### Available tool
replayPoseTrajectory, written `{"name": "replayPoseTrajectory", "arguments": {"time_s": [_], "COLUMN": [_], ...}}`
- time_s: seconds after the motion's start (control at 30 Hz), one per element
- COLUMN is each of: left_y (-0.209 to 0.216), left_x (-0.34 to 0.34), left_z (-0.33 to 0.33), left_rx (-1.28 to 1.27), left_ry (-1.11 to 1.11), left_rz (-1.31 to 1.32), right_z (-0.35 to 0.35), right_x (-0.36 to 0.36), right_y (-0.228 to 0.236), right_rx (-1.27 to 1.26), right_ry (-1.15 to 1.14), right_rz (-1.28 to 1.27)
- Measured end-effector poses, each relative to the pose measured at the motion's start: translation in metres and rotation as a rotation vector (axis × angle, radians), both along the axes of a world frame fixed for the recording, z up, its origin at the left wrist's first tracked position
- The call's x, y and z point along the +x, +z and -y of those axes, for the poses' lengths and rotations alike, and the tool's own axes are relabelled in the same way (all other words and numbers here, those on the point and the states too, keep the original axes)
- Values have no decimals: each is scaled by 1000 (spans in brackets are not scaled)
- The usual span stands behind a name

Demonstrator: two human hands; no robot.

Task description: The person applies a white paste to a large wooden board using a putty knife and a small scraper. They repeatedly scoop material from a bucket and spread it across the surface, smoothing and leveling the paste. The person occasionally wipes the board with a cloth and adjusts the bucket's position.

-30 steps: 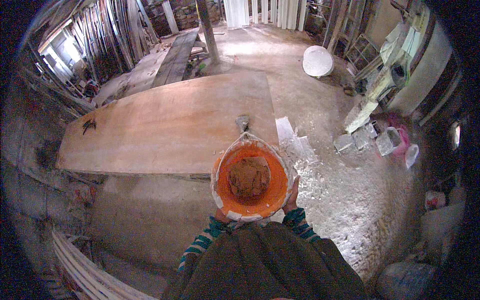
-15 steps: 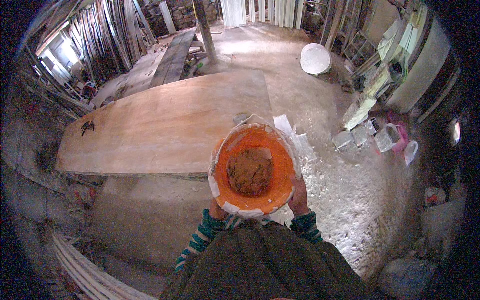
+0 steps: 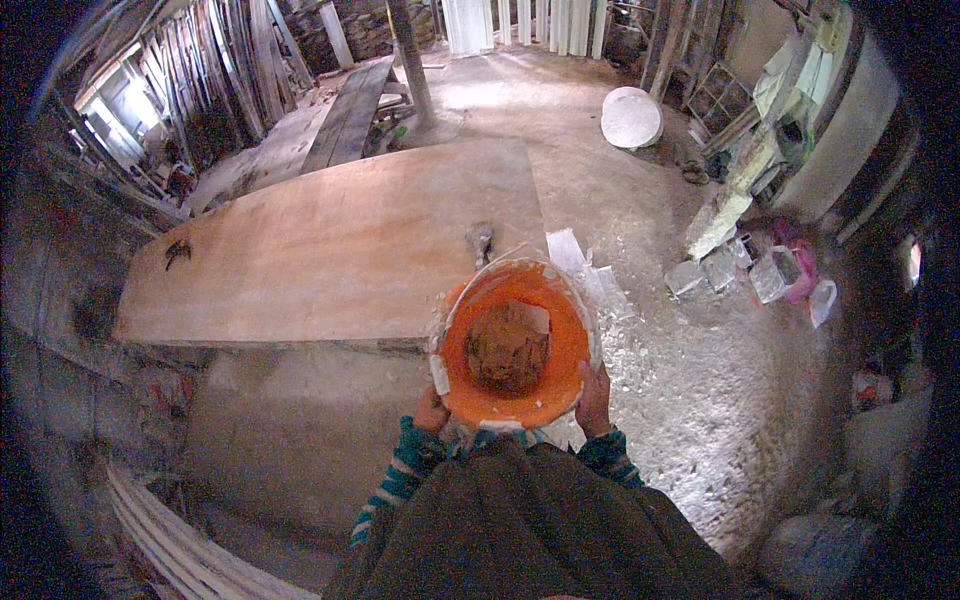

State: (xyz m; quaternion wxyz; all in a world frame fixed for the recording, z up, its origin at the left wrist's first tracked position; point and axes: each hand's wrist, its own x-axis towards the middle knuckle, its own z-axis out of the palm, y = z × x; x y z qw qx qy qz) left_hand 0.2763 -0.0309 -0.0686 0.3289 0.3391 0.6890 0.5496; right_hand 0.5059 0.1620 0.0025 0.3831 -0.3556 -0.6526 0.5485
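Observation:
An orange bucket [image 3: 568,335] with white crust on its rim is held in front of my body, its mouth facing up toward me. Brown, earthy-looking material [image 3: 508,352] and a pale scrap lie in its bottom. My left hand [image 3: 431,411] grips the bucket's left side, and my right hand [image 3: 594,398] is pressed around its right side; the bucket's wall partly hides the fingers of both. Just beyond the bucket's rim, a greyish tool, perhaps a trowel or brush [image 3: 480,240], lies on a large wooden board [image 3: 330,250].
A dark clump [image 3: 177,254] rests at the board's left end. White sheets [image 3: 567,250] lie by its right edge. Pale blocks [image 3: 686,278] and plastic bags [image 3: 822,302] are on the right. Farther off stand a round white drum [image 3: 631,118], a post [image 3: 408,65] and a plank bench [image 3: 345,115].
The bucket and both hands have moved slightly right, and the bucket sits a little nearer to me. The greyish tool on the board, mostly hidden before, now shows beyond the rim.

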Motion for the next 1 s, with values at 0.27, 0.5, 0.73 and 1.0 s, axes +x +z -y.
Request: {"name": "replayPoseTrajectory", "arguments": {"time_s": [0.27, 0.5, 0.73, 1.0], "left_y": [90, 111, 118, 111], "left_x": [-4, 26, 28, 19], "left_z": [-18, -18, -24, -16], "left_rx": [221, -62, -273, -28], "left_ry": [173, 253, 329, 418], "left_rz": [813, -726, -428, 288], "right_z": [-10, -1, 7, -5], "right_x": [-16, -16, -15, 4], "right_y": [12, 22, 40, -14], "right_rx": [-413, -441, -361, -425], "right_ry": [-69, -75, -68, -141], "right_rz": [-213, -170, -139, -250]}}
